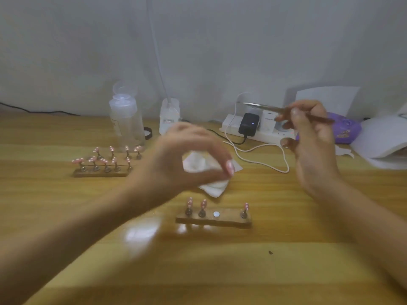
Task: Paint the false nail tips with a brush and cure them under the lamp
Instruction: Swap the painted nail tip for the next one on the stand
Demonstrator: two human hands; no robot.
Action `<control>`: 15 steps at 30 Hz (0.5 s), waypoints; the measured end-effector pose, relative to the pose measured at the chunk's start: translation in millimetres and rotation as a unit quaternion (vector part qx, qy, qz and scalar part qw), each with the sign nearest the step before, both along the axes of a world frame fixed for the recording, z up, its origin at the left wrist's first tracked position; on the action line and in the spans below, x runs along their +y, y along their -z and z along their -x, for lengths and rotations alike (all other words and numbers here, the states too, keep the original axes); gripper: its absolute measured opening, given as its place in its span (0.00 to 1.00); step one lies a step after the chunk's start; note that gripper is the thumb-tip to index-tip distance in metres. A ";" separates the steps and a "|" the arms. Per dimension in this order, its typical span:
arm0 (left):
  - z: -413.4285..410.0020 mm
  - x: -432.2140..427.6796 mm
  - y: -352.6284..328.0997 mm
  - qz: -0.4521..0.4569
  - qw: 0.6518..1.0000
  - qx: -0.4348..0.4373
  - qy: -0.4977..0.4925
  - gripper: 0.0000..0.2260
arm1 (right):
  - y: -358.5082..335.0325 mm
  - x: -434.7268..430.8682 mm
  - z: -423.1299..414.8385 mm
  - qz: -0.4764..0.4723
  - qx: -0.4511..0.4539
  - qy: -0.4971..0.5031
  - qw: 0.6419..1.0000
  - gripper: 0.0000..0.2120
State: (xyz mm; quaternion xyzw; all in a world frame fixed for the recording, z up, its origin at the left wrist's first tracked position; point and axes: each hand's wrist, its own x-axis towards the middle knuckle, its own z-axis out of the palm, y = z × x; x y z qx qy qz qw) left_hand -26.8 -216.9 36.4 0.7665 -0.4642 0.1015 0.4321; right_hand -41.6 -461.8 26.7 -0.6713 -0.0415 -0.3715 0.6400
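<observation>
Painted tips [105, 160] are sitting far left, out of harm's way; our left hand [187, 155] is gripping a wipe [212, 186] above the near stand [213, 219] (prob. to clean bristles), our right hand [312, 148] pinching the brush [269, 109] aloft.

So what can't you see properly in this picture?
Head view only:
- Tip of the brush: motion-blurred; paint on it cannot be told.
- The white wipe: partly hidden by the left hand, itself blurred.
- The white device: cut off by the right edge.
- Label on the small bottle: too small to read.
</observation>
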 end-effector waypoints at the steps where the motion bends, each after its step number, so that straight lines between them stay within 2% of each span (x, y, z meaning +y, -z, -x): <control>1: 4.2 -0.4 8.7 -0.030 1.000 0.007 -0.005 0.06 | 4.0 1.1 1.4 0.032 0.016 -0.001 0.999 0.09; 4: 13.5 -1.7 31.7 -0.081 0.995 0.052 -0.019 0.08 | 17.5 -3.0 8.6 0.112 0.073 -0.018 0.991 0.10; 9: 16.2 -1.6 50.2 -0.122 0.990 0.048 -0.057 0.06 | 31.9 -25.1 43.2 0.258 0.117 -0.055 0.957 0.07; 11: 16.1 -0.4 54.3 -0.119 0.989 0.055 -0.074 0.06 | 35.3 -31.2 60.0 0.367 0.131 -0.044 0.920 0.08; 13: 15.7 -0.1 57.6 -0.113 0.987 0.067 -0.089 0.05 | 38.0 -33.2 72.7 0.506 0.133 -0.013 0.852 0.10; 15: 15.3 -0.3 59.2 -0.106 0.986 0.086 -0.098 0.05 | 37.7 -31.3 79.3 0.589 0.130 -0.006 0.798 0.12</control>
